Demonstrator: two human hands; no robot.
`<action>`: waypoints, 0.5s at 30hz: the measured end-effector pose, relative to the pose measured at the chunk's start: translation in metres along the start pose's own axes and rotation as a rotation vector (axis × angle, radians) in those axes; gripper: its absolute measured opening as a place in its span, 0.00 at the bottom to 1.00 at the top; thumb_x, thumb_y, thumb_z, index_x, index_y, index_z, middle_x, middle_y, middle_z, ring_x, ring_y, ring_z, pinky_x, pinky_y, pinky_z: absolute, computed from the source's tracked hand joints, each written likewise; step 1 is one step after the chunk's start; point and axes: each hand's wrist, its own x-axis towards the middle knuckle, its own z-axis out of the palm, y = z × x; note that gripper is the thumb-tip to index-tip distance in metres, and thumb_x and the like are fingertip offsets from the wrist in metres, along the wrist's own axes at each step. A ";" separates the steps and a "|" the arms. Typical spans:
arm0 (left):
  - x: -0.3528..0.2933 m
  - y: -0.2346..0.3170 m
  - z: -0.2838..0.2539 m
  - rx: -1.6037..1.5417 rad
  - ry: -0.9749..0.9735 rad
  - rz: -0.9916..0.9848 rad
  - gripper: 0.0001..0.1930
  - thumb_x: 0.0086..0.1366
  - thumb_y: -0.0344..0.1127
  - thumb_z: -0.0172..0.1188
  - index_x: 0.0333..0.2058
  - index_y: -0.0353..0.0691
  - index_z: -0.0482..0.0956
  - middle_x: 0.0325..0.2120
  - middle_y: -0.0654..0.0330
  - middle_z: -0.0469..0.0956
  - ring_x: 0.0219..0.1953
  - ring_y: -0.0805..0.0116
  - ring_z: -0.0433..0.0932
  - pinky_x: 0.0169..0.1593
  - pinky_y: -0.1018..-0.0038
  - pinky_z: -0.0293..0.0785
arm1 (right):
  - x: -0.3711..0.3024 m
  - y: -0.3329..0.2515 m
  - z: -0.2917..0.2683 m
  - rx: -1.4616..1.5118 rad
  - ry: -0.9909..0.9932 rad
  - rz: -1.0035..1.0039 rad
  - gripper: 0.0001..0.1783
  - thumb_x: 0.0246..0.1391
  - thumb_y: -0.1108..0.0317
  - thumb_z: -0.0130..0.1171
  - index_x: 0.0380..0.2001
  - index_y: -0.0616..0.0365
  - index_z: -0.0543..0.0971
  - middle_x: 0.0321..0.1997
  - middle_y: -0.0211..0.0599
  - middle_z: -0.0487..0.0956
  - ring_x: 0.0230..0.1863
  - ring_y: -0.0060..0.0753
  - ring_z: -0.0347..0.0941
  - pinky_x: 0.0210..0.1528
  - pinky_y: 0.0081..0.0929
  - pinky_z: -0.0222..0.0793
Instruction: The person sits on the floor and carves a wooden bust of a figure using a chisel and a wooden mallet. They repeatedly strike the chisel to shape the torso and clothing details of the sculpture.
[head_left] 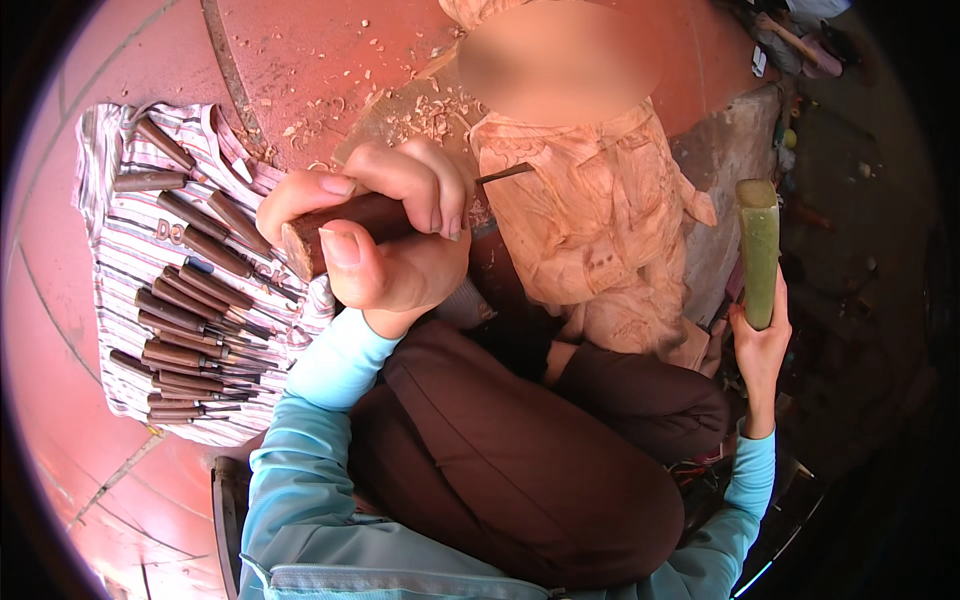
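Observation:
My left hand (410,265) is closed around the dark brown wooden handle of a carving chisel (368,218). Its thin metal blade points right, with the tip at the upper left part of a carved wooden figure (590,225); whether it touches the wood I cannot tell. Pale orange-brown, the figure shows cut folds and small details, and its upper end is blurred. Off to the right, my right hand (765,335) grips a greenish, block-like mallet (760,255) by its lower end, held upright and apart from the chisel.
A striped cloth (108,300) on the red tiled floor (45,400) at left bears several chisels (175,315) with brown handles. Wood shavings (430,115) lie scattered behind my left hand. My folded legs (500,450) are just below the figure. Assorted items (800,45) sit far right.

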 end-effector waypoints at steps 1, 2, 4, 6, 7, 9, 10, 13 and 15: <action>0.001 -0.001 0.001 0.044 -0.002 0.007 0.13 0.70 0.50 0.41 0.44 0.51 0.62 0.13 0.60 0.61 0.10 0.71 0.58 0.13 0.76 0.56 | -0.001 0.007 0.001 -0.018 0.010 -0.004 0.39 0.41 0.85 0.55 0.62 0.55 0.65 0.55 0.40 0.76 0.54 0.27 0.73 0.53 0.24 0.68; 0.002 -0.001 0.002 0.089 -0.004 0.015 0.15 0.70 0.54 0.39 0.45 0.52 0.65 0.13 0.63 0.59 0.09 0.73 0.57 0.12 0.78 0.55 | -0.002 0.012 0.002 -0.035 0.019 -0.009 0.39 0.41 0.84 0.55 0.62 0.55 0.65 0.55 0.40 0.76 0.53 0.27 0.73 0.53 0.24 0.68; 0.002 -0.001 0.000 0.126 -0.024 0.045 0.16 0.70 0.53 0.38 0.46 0.52 0.65 0.13 0.63 0.60 0.09 0.74 0.57 0.12 0.78 0.54 | -0.005 0.019 0.003 0.001 0.011 0.031 0.39 0.42 0.84 0.55 0.62 0.55 0.65 0.55 0.40 0.76 0.54 0.27 0.73 0.54 0.24 0.67; 0.002 -0.001 0.000 0.146 -0.031 0.062 0.16 0.70 0.53 0.37 0.47 0.51 0.65 0.13 0.63 0.60 0.09 0.74 0.57 0.12 0.78 0.54 | -0.007 0.026 0.007 0.023 0.000 0.040 0.39 0.42 0.84 0.54 0.62 0.56 0.65 0.55 0.41 0.76 0.55 0.28 0.72 0.55 0.24 0.66; 0.001 -0.002 0.001 0.145 -0.028 0.063 0.16 0.71 0.53 0.37 0.47 0.51 0.65 0.13 0.63 0.60 0.09 0.74 0.57 0.12 0.78 0.54 | -0.008 0.030 0.009 0.026 -0.005 0.032 0.39 0.42 0.84 0.54 0.62 0.56 0.65 0.56 0.42 0.75 0.55 0.28 0.72 0.55 0.25 0.66; -0.001 -0.003 0.000 0.098 -0.011 0.061 0.15 0.71 0.51 0.39 0.47 0.50 0.63 0.14 0.60 0.61 0.10 0.71 0.58 0.13 0.76 0.56 | -0.009 0.041 0.016 0.010 0.005 -0.006 0.38 0.42 0.84 0.54 0.62 0.56 0.65 0.52 0.38 0.76 0.49 0.25 0.71 0.50 0.22 0.67; -0.003 -0.003 -0.001 0.053 0.004 0.058 0.14 0.71 0.50 0.41 0.47 0.49 0.60 0.14 0.57 0.62 0.11 0.69 0.59 0.14 0.74 0.57 | -0.009 0.049 0.021 -0.009 0.018 -0.037 0.38 0.42 0.83 0.55 0.62 0.56 0.65 0.48 0.35 0.76 0.43 0.21 0.71 0.45 0.20 0.68; -0.005 -0.005 0.001 -0.016 0.064 0.061 0.14 0.71 0.48 0.42 0.47 0.49 0.57 0.15 0.55 0.63 0.11 0.66 0.60 0.14 0.72 0.59 | -0.007 0.058 0.032 -0.022 0.005 -0.066 0.39 0.41 0.82 0.56 0.62 0.56 0.65 0.47 0.32 0.77 0.39 0.18 0.71 0.41 0.18 0.69; -0.006 -0.006 0.002 -0.014 0.081 0.067 0.14 0.71 0.49 0.42 0.47 0.49 0.57 0.15 0.55 0.62 0.11 0.66 0.60 0.14 0.72 0.59 | -0.004 0.054 0.034 -0.011 -0.019 -0.052 0.39 0.41 0.82 0.56 0.61 0.56 0.66 0.51 0.36 0.76 0.45 0.23 0.72 0.46 0.21 0.68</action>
